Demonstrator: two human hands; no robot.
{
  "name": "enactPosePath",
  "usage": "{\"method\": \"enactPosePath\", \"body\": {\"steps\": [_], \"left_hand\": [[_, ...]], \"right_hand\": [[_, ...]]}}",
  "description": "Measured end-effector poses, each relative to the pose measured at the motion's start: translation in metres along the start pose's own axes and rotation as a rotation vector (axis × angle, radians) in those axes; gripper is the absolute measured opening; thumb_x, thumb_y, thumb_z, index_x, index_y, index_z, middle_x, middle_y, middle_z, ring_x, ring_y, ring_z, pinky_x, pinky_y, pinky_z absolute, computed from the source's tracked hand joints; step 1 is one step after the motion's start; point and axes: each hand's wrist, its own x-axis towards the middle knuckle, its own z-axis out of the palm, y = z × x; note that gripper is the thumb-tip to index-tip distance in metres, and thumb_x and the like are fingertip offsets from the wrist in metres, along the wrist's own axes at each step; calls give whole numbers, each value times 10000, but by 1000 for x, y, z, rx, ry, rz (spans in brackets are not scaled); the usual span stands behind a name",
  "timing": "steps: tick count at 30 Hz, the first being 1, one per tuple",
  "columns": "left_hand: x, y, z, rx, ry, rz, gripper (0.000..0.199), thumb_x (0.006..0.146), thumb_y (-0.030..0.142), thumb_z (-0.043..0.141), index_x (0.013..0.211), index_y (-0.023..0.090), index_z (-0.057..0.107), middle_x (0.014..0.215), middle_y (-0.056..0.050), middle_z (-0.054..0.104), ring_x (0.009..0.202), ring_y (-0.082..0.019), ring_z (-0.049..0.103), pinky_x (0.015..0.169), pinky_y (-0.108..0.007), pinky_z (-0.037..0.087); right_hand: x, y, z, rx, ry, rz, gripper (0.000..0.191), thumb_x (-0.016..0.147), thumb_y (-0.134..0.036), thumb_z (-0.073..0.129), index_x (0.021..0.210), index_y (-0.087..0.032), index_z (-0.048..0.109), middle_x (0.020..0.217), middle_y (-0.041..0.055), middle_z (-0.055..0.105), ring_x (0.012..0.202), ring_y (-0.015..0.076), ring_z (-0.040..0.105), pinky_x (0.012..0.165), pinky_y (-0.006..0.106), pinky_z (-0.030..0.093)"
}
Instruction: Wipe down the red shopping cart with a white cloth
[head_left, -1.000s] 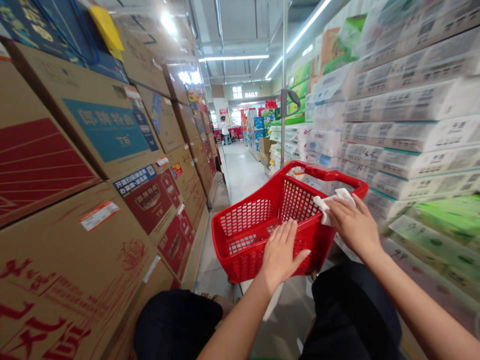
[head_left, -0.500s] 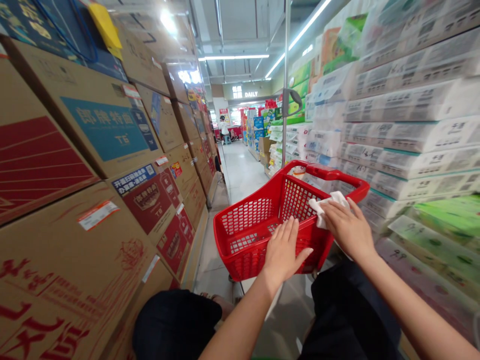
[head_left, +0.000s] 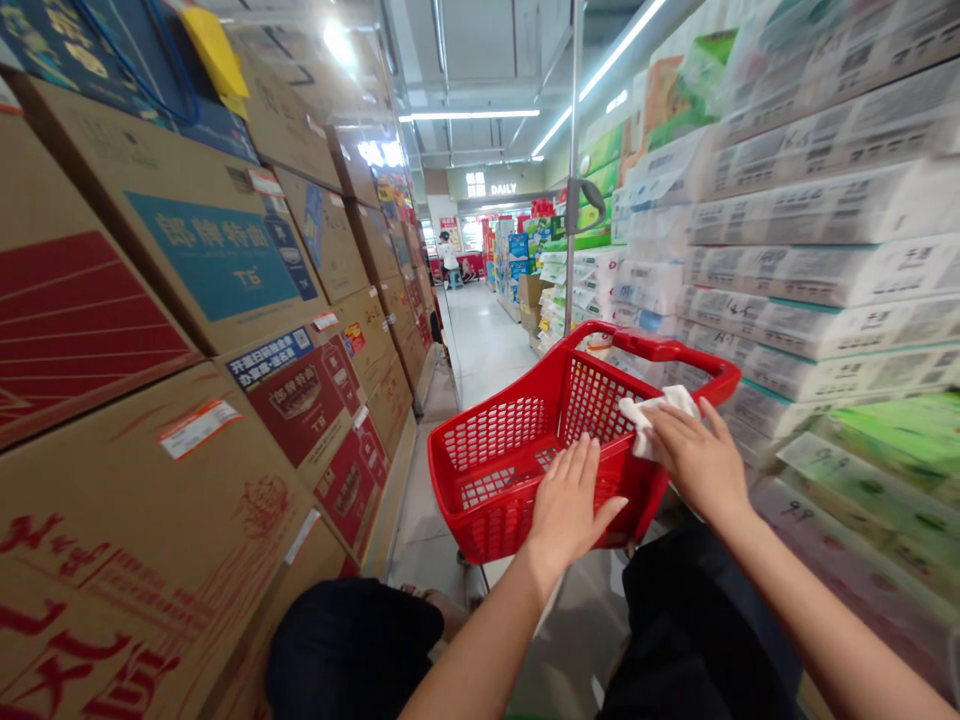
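Observation:
A red plastic shopping basket (head_left: pixel 487 440) with perforated walls stands in front of me in the aisle, its handle bar (head_left: pixel 660 348) at the upper right. My left hand (head_left: pixel 571 505) lies against the near side wall, fingers stretched out and thumb apart, holding nothing. On the right, my right hand (head_left: pixel 697 450) presses a crumpled white cloth (head_left: pixel 639 424) onto the rim near the handle. Part of the cloth is hidden under the fingers.
Stacked cardboard boxes (head_left: pixel 202 250) line the left side. White wrapped packs (head_left: pixel 810 270) are piled on the right. A vertical metal pole (head_left: pixel 571 270) rises behind the basket. Far down the aisle a person (head_left: pixel 448 255) sits on a stool. My knees show below.

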Motion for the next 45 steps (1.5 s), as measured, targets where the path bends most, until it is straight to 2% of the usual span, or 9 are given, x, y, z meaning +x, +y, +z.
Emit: {"method": "enactPosePath", "body": {"steps": [4,12,19,22,27,31,36,43,45], "left_hand": [[0,-1,-3,-9,-3,11,772,1021,606,370,1605,131,198,1681,-120,217,1528,-267,294,1245,-446,314],[-1,-1,-1,1,-10,13,770,1023,611,356,1605,133,198,1681,-122,215,1541,-258,262,1250,-436,303],[1,-2,-1,17,-21,19,773,1025,620,339,1596,114,222,1679,-133,220,1539,-255,268,1260,-422,278],[-1,-6,-6,24,-31,41,749,1035,595,338,1602,121,213,1686,-118,202,1543,-241,255,1262,-408,271],[-15,-13,-13,68,-26,33,732,1034,601,350,1621,197,186,1688,-81,206,1542,-232,260,1263,-437,260],[-24,-11,-8,129,-11,-18,774,1014,636,369,1624,196,187,1683,-96,219,1539,-263,267,1256,-474,264],[-23,-11,-5,136,-4,-4,762,1016,627,371,1605,159,250,1676,-114,237,1537,-271,270,1246,-461,284],[-45,-35,-22,103,-4,-1,682,1033,520,428,1606,192,259,1667,-94,266,1487,-260,378,1203,-443,365],[-49,-34,-19,105,14,-24,691,1026,510,450,1605,184,261,1662,-102,278,1478,-272,392,1194,-458,377]], "right_hand": [[-4,-42,6,104,-88,-125,447,1008,-252,473,1452,-254,526,1350,59,677,1286,242,603,1218,517,271],[4,8,-6,-18,-10,8,360,1020,-273,465,1345,-225,614,1279,94,714,1178,261,670,1220,567,226],[0,-30,3,82,-74,-133,390,1018,-239,466,1392,-247,578,1317,53,698,1252,224,625,1229,496,242],[3,-10,0,60,-72,-152,375,1027,-270,464,1379,-252,592,1298,56,708,1200,220,659,1238,513,204],[4,32,-3,-52,4,-15,361,1029,-306,459,1326,-195,631,1282,108,711,1203,258,655,1228,546,200],[-1,0,4,-27,-1,-10,361,1023,-249,462,1344,-186,614,1304,91,702,1287,253,598,1229,516,234],[-3,-53,10,98,-102,-160,390,1026,-221,453,1395,-214,577,1366,44,668,1319,214,572,1242,470,228],[-1,0,7,33,-46,-44,357,1033,-279,470,1361,-245,607,1307,56,703,1237,233,635,1234,547,196],[-2,-2,9,16,-31,-9,351,1029,-274,476,1350,-231,613,1305,61,704,1260,244,617,1227,546,212]]}}
